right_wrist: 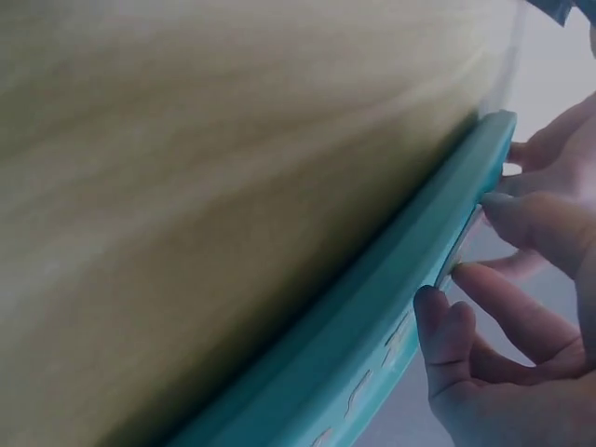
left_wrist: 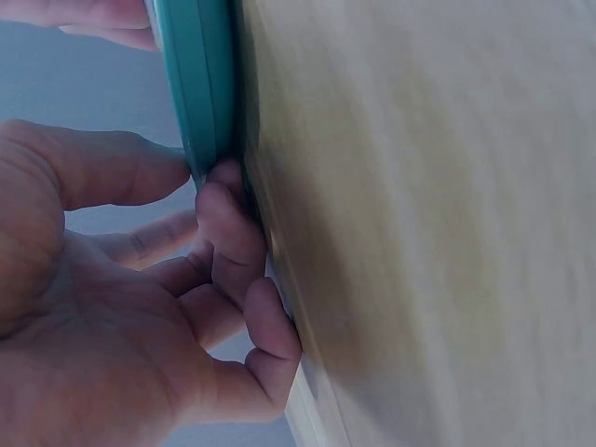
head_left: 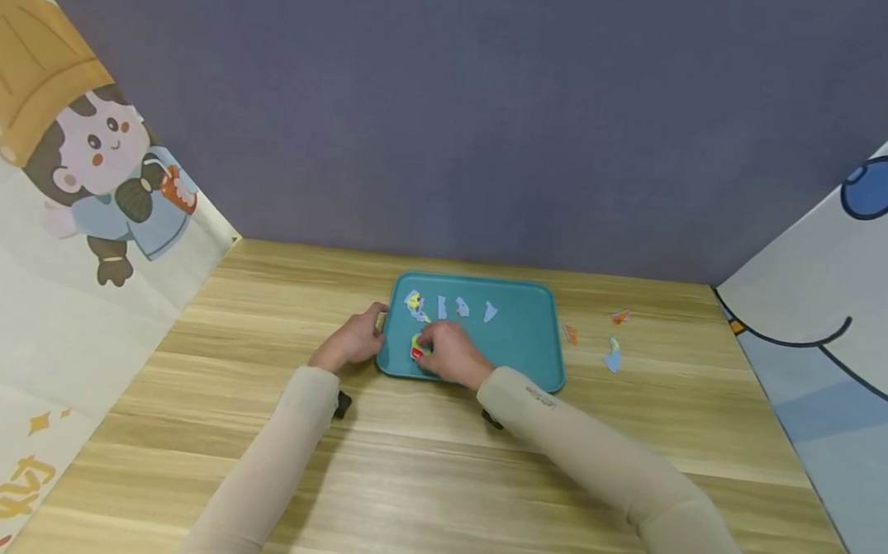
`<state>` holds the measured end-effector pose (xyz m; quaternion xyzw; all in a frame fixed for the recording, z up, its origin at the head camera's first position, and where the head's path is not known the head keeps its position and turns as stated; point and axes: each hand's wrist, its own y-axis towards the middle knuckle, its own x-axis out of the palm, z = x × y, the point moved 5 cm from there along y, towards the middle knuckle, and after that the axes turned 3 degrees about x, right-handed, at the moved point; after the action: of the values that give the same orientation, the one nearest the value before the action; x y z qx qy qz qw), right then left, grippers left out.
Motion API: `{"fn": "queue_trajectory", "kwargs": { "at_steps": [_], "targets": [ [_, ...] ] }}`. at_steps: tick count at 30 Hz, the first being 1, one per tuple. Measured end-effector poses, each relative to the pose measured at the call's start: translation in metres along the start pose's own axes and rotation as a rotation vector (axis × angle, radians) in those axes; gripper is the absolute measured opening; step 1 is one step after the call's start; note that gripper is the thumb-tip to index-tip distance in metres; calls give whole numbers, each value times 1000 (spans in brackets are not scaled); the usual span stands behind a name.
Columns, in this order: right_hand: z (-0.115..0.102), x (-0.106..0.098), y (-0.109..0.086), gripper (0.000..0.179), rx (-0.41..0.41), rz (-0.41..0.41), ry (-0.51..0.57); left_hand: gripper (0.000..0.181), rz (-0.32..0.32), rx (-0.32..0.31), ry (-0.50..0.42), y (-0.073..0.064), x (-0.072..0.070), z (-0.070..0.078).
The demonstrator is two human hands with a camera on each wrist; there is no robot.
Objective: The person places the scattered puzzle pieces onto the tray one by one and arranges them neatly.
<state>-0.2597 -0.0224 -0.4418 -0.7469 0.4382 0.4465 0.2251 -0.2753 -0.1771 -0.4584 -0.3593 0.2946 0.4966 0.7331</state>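
A teal tray lies on the wooden table. My left hand grips its left edge; the left wrist view shows the thumb at the rim and curled fingers beneath it. Over the tray's front left part, my right hand pinches a small flat piece coloured red and yellow. Seen edge-on in the right wrist view, the piece is thin and close to the tray's rim. Behind it lie a yellow and lilac patterned piece and several pale lilac irregular pieces.
Right of the tray, an orange piece lies near its edge. Farther right are another orange piece and a light blue piece with some yellow. A dark wall panel stands behind the table, with printed panels at both sides.
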Motion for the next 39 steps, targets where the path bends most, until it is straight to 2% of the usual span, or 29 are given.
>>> {"fn": "queue_trajectory", "kwargs": {
  "at_steps": [5, 13, 20, 33, 39],
  "targets": [
    [-2, 5, 2, 29, 22, -15, -17, 53, 7, 19, 5, 2, 0, -1],
    [-5, 8, 3, 22, 11, -33, -47, 53, 10, 32, 11, 2, 0, 0],
    [-9, 10, 0, 30, 11, -84, -78, 53, 2, 12, 0, 2, 0, 0],
    [-9, 9, 5, 26, 28, -27, -112, 53, 3, 7, -5, 2, 1, -1],
    [-3, 4, 6, 33, 67, -34, -48, 53, -5, -3, -5, 2, 1, -1]
  ]
}}
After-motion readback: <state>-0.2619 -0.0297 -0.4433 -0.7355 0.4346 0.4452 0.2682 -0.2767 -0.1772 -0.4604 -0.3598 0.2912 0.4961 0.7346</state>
